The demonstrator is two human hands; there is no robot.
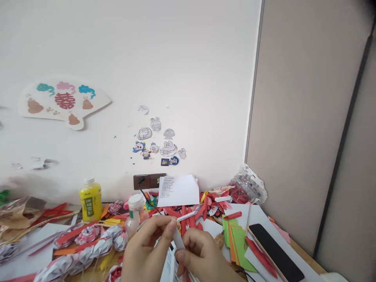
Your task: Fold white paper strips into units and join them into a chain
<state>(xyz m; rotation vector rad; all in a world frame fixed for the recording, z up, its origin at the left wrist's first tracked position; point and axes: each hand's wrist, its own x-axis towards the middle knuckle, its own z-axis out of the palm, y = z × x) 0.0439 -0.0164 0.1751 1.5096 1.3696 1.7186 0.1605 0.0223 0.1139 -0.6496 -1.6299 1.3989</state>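
Low in the middle of the head view, both hands meet over a narrow white paper strip (pixel 178 238). My left hand (pixel 149 247) pinches its upper end between thumb and forefinger. Lower down, my right hand (pixel 202 254) grips the same strip with bent fingers, the thumb lying against it. Just beyond the left hand stands a clear bottle with a white cap (pixel 135 201). Folded red paper pieces (pixel 185 225) lie heaped behind the hands. The part of the strip inside the fingers is hidden.
A yellow drink bottle (pixel 91 201) and a twisted white-and-red paper rope (pixel 85 254) lie to the left. On the right are green paper sheets (pixel 239 244) and a black phone (pixel 276 252). A written sheet (pixel 179 192) leans on the wall below a power socket (pixel 141 181).
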